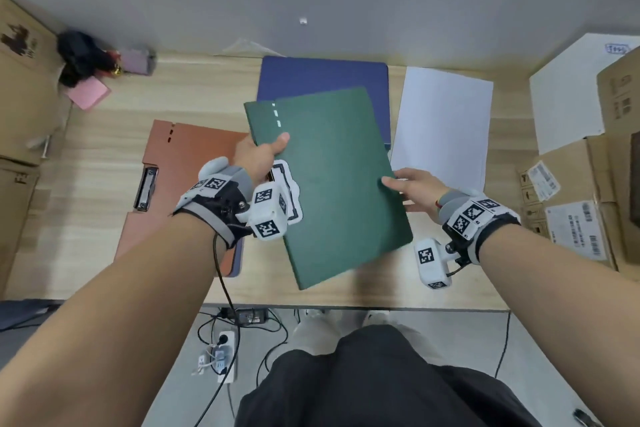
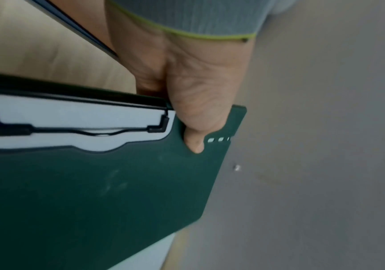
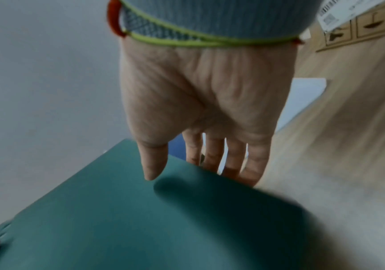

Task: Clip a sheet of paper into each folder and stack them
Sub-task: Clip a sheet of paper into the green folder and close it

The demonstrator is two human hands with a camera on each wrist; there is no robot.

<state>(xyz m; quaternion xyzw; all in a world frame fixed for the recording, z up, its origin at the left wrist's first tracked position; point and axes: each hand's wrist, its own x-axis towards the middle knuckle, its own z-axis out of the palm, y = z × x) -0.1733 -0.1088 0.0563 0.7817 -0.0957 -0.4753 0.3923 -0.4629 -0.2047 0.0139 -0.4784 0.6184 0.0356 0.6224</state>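
Note:
A closed green folder (image 1: 332, 180) is held tilted above the wooden table, over the near part of a blue folder (image 1: 322, 76). My left hand (image 1: 263, 152) grips its left edge, thumb on the cover. My right hand (image 1: 412, 187) holds its right edge, thumb on top and fingers underneath. The left wrist view shows the green folder (image 2: 98, 191) with white paper (image 2: 75, 117) under its black clip. In the right wrist view my thumb (image 3: 154, 160) lies on the green cover (image 3: 122, 219). An open orange folder (image 1: 187, 180) lies at left. White sheets (image 1: 443, 125) lie at right.
Cardboard boxes (image 1: 585, 204) stand at the right edge and another box (image 1: 20, 80) at the left. A pink notepad (image 1: 88, 92) and dark small items (image 1: 79, 55) sit at the back left. Cables and a power strip (image 1: 225, 350) lie on the floor under the table edge.

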